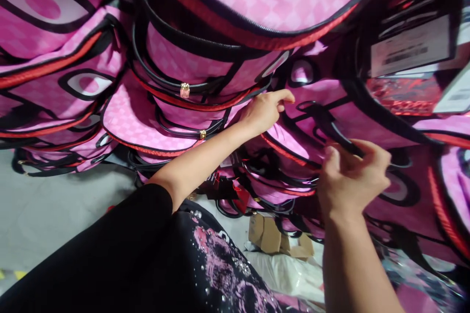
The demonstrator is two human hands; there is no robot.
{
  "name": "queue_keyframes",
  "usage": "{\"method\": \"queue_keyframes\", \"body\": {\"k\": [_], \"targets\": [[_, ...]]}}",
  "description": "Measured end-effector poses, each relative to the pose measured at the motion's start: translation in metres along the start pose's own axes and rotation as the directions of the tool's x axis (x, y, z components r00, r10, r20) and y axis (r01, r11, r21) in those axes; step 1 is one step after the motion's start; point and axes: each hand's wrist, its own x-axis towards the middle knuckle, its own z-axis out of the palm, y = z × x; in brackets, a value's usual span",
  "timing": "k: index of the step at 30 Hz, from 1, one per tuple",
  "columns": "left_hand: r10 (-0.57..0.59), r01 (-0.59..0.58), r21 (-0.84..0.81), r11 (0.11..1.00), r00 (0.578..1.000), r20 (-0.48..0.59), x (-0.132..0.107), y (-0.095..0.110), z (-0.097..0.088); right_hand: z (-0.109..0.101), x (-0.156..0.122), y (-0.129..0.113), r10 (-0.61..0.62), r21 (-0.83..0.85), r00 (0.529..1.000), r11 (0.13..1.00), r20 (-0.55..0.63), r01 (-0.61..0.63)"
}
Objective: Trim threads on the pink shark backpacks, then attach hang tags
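My right hand [352, 176] is closed around a black bag handle [336, 129], thumb up and fingers curled over its lower end. This handle belongs to a dark pink bag [330, 95] with eye shapes and black trim. To the left, my left hand [266, 110] reaches in among the bags, close to the red-and-black edge of a pink checked bag [191, 56]. Its index finger stretches to the right with the thumb just below, nothing visible between them. The other left fingers are hidden behind the hand.
More pink bags [88, 80] with red zips crowd the left side. White barcode tags [411, 46] hang at upper right. Below are an open cardboard box [264, 233], a white plastic bag [282, 274] and grey floor [73, 200]. A red tag [240, 198] dangles between bags.
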Motion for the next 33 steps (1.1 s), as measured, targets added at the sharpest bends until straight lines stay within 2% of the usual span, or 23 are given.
{"method": "queue_keyframes", "body": {"k": [2, 4, 7, 11, 14, 16, 18, 19, 21, 23, 26, 28, 33], "targets": [[0.068, -0.068, -0.002, 0.998, 0.993, 0.097, 0.001, 0.003, -0.002, -0.001, 0.003, 0.003, -0.024, 0.017, 0.999, 1.0, -0.035, 0.025], [0.14, -0.145, 0.012, 0.989, 0.968, 0.206, 0.001, 0.011, -0.005, -0.001, 0.006, 0.004, -0.043, 0.033, 0.997, 0.998, -0.06, 0.045], [0.212, -0.234, 0.044, 0.971, 0.933, 0.292, -0.001, 0.026, -0.008, -0.001, 0.007, 0.001, -0.061, 0.025, 0.997, 0.998, -0.044, 0.062], [0.184, -0.208, 0.02, 0.978, 0.902, 0.39, 0.003, 0.041, -0.004, -0.001, 0.004, -0.007, -0.083, -0.04, 0.996, 0.996, 0.014, 0.084], [0.175, -0.182, -0.026, 0.983, 0.887, 0.428, 0.008, 0.041, -0.002, -0.002, -0.002, -0.01, -0.064, -0.09, 0.997, 0.994, 0.042, 0.068], [0.163, -0.171, -0.011, 0.985, 0.92, 0.357, 0.008, 0.038, -0.004, -0.002, -0.005, -0.009, -0.026, -0.092, 0.998, 0.995, 0.056, 0.031], [0.115, -0.126, 0.056, 0.991, 0.979, 0.17, 0.006, 0.033, -0.008, -0.003, -0.007, -0.009, 0.018, -0.084, 0.998, 0.996, 0.066, -0.013], [0.081, -0.087, 0.093, 0.992, 0.995, 0.063, 0.005, 0.03, -0.01, -0.003, -0.006, -0.009, 0.035, -0.086, 0.997, 0.996, 0.068, -0.029], [0.033, -0.022, 0.151, 0.988, 0.997, -0.072, 0.003, 0.026, -0.012, -0.002, -0.005, -0.011, 0.053, -0.106, 0.997, 0.993, 0.056, -0.047], [0.036, -0.024, 0.175, 0.984, 0.997, -0.069, 0.003, 0.024, -0.011, -0.002, -0.004, -0.013, 0.063, -0.114, 0.997, 0.992, 0.041, -0.058], [0.093, -0.098, 0.171, 0.98, 0.995, 0.034, 0.003, 0.025, -0.008, -0.002, -0.004, -0.015, 0.063, -0.119, 0.997, 0.991, 0.033, -0.059], [0.11, -0.118, 0.17, 0.978, 0.992, 0.059, 0.0, 0.026, -0.008, -0.001, -0.004, -0.015, 0.054, -0.122, 0.998, 0.991, 0.03, -0.05], [0.104, -0.09, 0.176, 0.98, 0.992, -0.075, -0.021, 0.027, -0.01, -0.001, -0.005, -0.019, 0.068, -0.12, 0.997, 0.991, 0.042, -0.063]]}}
